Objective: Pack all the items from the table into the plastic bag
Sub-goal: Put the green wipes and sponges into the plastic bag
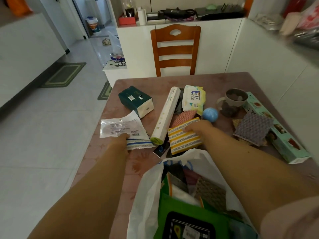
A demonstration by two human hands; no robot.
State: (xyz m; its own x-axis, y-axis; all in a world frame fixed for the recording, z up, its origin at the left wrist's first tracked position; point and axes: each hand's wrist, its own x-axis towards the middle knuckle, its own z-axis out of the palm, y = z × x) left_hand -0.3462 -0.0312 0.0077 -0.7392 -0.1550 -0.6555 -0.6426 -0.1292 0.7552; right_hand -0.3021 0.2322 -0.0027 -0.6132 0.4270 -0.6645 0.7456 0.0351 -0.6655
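Yellow-and-silver striped sponge cloth (184,138) lies under the fingertips of the right hand (198,127), fingers curled down on its far edge — a pinch begun, by the look of it, though whether the cloth is truly gripped cannot be told. Left hand (120,137) presses on a blue-striped sponge (138,144) and the white printed packet (120,126) lying over it; the fingers are narrow and largely hidden beneath the packet.

Just nearer than both sets of fingers, the white plastic bag (146,187) gapes on the pink table (96,152), already holding a green pouch (189,216) and several cloths. Between the two hands lies a long white roll (166,114); beyond the right fingertips sit a blue ball (210,114), a baby-wipes pack (194,99) and a mug (232,103).

Risks, as judged from here: lifting two stacked pieces with the left hand could let the slick packet slide off toward the table edge just outside those fingers. Dragging the yellow cloth back could nudge the roll — or set the ball rolling. With no hand on its rim, the bag's mouth may sag shut as items arrive.
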